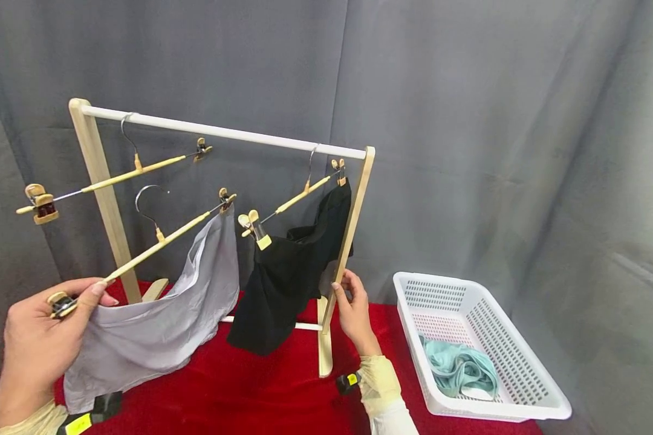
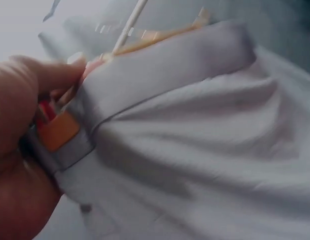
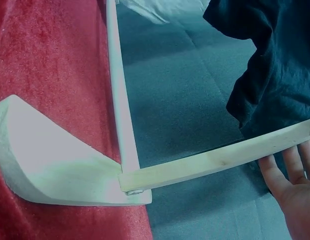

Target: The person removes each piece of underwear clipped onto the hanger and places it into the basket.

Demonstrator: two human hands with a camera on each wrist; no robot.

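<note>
The big wooden rack (image 1: pixel 106 193) has the right hand (image 1: pixel 357 311) holding its side. In front, the gray cloth (image 1: pixel 163 326) hangs from a hanger (image 1: pixel 179 232) the left hand (image 1: pixel 42 332) pinches. This looks like hanging up; next, the loose hook (image 1: pixel 137 199) needs lifting onto the rack.

One rack (image 1: pixel 223 132) is shown, and three hangers (image 1: pixel 158 246) are counted, with two clips (image 1: pixel 256 229) borne by each, six altogether. One grey garment (image 1: pixel 152 338), one black garment (image 1: pixel 283 290), one teal bundle of cloth (image 1: pixel 454 362), one basket (image 1: pixel 500 411) and two hands (image 1: pixel 46 338) are seen.
</note>
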